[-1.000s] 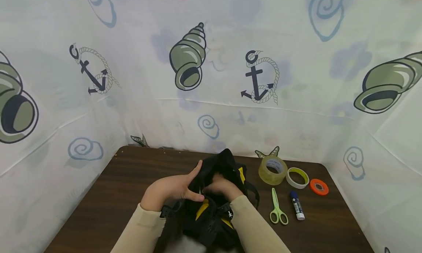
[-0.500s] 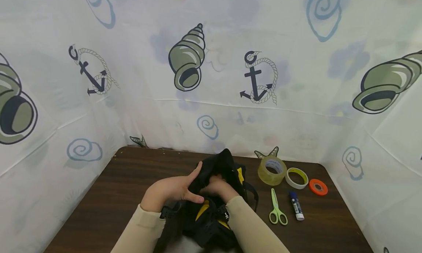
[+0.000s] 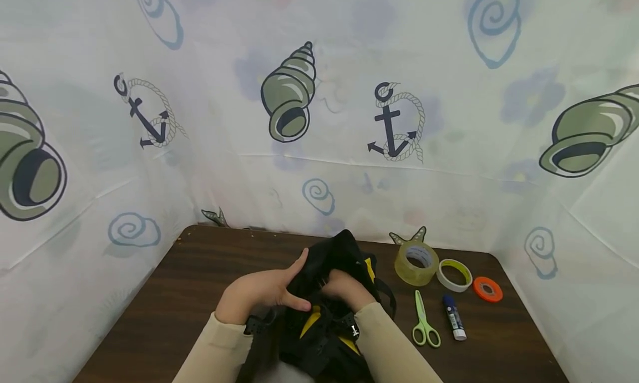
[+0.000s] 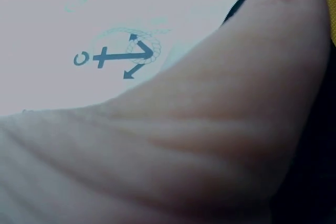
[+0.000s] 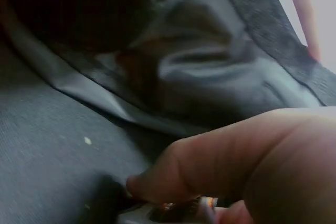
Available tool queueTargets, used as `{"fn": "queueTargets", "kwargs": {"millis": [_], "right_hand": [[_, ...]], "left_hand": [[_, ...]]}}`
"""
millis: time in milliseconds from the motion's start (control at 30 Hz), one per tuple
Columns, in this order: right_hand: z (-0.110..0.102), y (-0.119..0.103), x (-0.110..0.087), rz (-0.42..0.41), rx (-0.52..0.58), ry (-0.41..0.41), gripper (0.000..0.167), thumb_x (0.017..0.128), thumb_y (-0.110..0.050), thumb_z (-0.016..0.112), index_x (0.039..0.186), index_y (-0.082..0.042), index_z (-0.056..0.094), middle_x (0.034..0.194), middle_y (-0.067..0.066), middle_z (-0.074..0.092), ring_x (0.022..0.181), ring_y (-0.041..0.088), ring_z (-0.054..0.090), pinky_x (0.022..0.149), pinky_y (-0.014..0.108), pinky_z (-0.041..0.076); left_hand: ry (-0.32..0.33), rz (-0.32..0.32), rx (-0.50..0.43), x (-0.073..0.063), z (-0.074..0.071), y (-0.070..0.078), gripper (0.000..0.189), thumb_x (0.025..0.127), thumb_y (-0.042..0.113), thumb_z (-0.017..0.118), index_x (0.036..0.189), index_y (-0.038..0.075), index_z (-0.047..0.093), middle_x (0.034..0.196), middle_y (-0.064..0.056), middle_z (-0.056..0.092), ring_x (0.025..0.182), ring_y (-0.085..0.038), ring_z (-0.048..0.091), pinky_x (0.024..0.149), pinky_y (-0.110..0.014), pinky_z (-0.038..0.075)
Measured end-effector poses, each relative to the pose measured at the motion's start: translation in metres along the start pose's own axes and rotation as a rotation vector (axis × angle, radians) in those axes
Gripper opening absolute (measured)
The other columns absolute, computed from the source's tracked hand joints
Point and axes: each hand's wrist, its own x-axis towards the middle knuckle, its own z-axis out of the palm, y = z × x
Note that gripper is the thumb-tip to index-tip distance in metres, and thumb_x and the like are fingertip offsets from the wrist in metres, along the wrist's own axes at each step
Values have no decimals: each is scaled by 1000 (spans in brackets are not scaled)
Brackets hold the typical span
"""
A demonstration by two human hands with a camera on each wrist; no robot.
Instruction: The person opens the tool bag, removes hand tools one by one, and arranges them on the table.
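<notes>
A black bag with yellow patches (image 3: 326,253) stands on the table, its mouth gaping. My left hand (image 3: 262,291) grips its left side, thumb toward me and index finger up along the fabric; the other fingers are hidden. Inside the mouth is my right hand (image 3: 349,291), its fingers mostly out of sight in the head view. In the right wrist view, the thumb (image 5: 205,163) presses on a small dark-and-grey object (image 5: 173,212) with an orange-and-white bit at its end. Its kind cannot be made out. Shiny grey lining (image 5: 199,72) shows beyond it.
Right of the bag lie clear packing tape (image 3: 416,264), a white tape roll (image 3: 454,276), an orange tape roll (image 3: 487,289), green scissors (image 3: 423,325) and a glue stick (image 3: 454,317) on the brown table (image 3: 165,316). A patterned cloth (image 3: 224,122) hangs behind and at both sides.
My right hand has shifted slightly within the bag's mouth, deeper half a second ago and a little back out now. The left hand keeps its hold. The head view has tilted slightly.
</notes>
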Motion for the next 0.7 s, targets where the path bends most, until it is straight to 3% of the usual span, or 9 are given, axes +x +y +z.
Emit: {"fn": "queueTargets", "kwargs": {"millis": [200,333,467,600,700], "right_hand": [[-18,-3,-24,5,69,-34,43,98,-13,76,64,-19,49,60,-5,39,51,15,40,52,30,37],[-35,-10,-45,7,128,-63,34,104,-18,75,76,-14,54,68,0,47,52,15,48,53,28,43],[-50,-17,-68,-29,172,-73,17,106,-22,73,101,-7,66,87,8,60,60,19,58,55,30,51],[-62,-20,-89,-44,215,-55,19,109,-23,67,111,-5,68,92,11,62,58,19,52,54,30,50],[-69,-18,-103,-49,279,-59,21,111,-23,62,116,-3,66,91,9,61,56,18,41,53,29,41]], "left_hand": [[5,0,-12,-1,1,1,128,92,63,81,175,36,-12,173,-15,43,133,-29,70,116,-56,51],[14,0,-21,-3,2,0,128,91,62,82,175,39,-12,174,-15,42,133,-29,70,116,-56,51],[23,-6,-30,-4,2,-1,128,91,62,83,174,41,-12,175,-14,40,138,-31,67,118,-57,50],[26,-13,-49,-3,2,-2,129,90,61,84,174,40,-12,176,-14,38,146,-33,61,121,-59,46],[32,-14,-56,-2,1,-3,130,89,62,84,175,40,-11,176,-14,37,149,-36,57,123,-61,44]]}}
